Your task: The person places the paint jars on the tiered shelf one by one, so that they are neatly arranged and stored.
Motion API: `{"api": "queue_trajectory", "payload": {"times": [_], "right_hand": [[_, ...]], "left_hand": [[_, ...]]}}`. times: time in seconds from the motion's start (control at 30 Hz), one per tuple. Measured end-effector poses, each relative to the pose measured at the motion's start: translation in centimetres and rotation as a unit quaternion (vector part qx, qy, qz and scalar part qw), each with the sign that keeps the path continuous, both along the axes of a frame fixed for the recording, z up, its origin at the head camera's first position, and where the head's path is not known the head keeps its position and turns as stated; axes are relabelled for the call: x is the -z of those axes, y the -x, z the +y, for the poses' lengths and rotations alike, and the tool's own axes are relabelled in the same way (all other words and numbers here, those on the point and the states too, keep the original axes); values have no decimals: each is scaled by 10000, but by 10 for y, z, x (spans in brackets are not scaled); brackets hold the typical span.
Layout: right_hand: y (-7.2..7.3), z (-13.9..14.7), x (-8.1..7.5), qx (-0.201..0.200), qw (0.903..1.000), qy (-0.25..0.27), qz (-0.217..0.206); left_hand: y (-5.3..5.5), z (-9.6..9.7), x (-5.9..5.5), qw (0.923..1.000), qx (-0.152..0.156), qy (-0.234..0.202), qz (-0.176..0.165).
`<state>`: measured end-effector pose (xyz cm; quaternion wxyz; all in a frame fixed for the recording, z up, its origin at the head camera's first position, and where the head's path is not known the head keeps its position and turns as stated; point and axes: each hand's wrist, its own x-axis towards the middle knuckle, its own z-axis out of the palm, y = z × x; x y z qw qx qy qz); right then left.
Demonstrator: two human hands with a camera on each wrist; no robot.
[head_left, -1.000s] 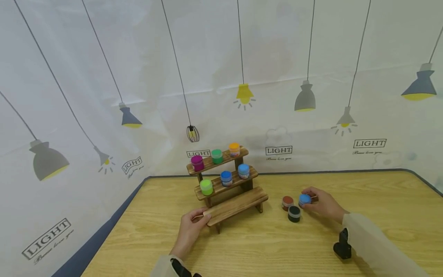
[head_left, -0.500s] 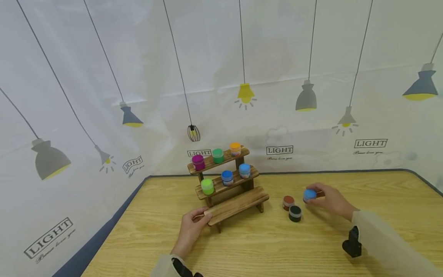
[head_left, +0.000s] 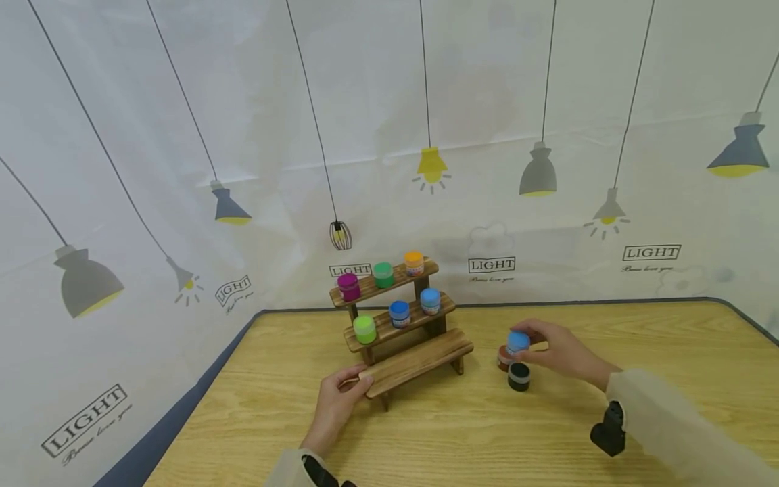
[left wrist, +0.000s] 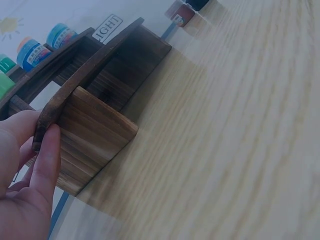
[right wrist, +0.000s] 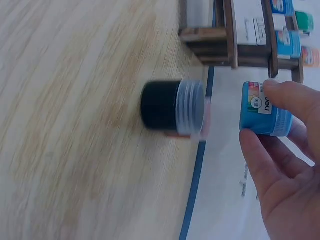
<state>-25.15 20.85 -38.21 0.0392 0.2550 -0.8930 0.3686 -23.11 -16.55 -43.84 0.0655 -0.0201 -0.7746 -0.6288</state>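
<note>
While a printed backdrop (head_left: 578, 223) fills the upper part of the head view, the largest thing beneath it is the desk (head_left: 462, 439), whose far edge runs along the foot of that cloth. Close to this far edge, nearer the far left corner than the far right, a three-step wooden stand (head_left: 420, 363) sits at a slant. The left hand (head_left: 336, 402) pinches the near left end of its lowest step; well apart, the right hand (head_left: 566, 352) grips a held blue jar (head_left: 518, 341) between thumb and fingers, lid up and off the desk, partly hiding the red-brown jar (head_left: 504, 358) in the head view. That one and the black jar (head_left: 519, 377) stand on the desk near the stand's right end. The middle step bears a lime jar (head_left: 364, 329), a dark blue jar (head_left: 399, 314) and a light blue jar (head_left: 430, 302); the top, a purple jar (head_left: 349, 287), a green jar (head_left: 383, 275) and an orange jar (head_left: 414, 264). The likeliest mishap is the held blue jar clipping either neighbour if carried too low, tipping it over; a sharp tug by the left hand could also tilt the stand and send its jars sliding, and a slackened grip could drop the blue one
</note>
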Motion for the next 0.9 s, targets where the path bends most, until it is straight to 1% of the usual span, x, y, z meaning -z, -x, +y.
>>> {"api": "queue_trajectory", "payload": {"times": [0.2, 0.3, 0.43, 0.47, 0.63, 0.77, 0.9], "right_hand": [[-1, -24, -8, -463, 9989, -72, -49], [0, -39, -10, -738, 9970, 57, -226], [0, -62, -9, -1080, 9929, 303, -405], [-1, -67, -9, -1142, 9921, 333, -397], [-2, -93, -10, -1334, 9891, 476, -395], [0, -112, -12, -1445, 9873, 529, -402], [3, -127, -10, -1550, 9869, 409, -200]], "left_hand": [[1, 0, 0, 10000, 7, 1, -29], [0, 0, 0, 10000, -1, -27, -33], [-1, -1, 2, 10000, -3, -29, -5], [-1, -1, 2, 10000, -7, -34, -14], [-1, -1, 2, 9999, -20, -111, -82], [-1, -1, 1, 9999, 3, -145, -42], [0, 0, 1, 9999, 28, -149, -1]]}}
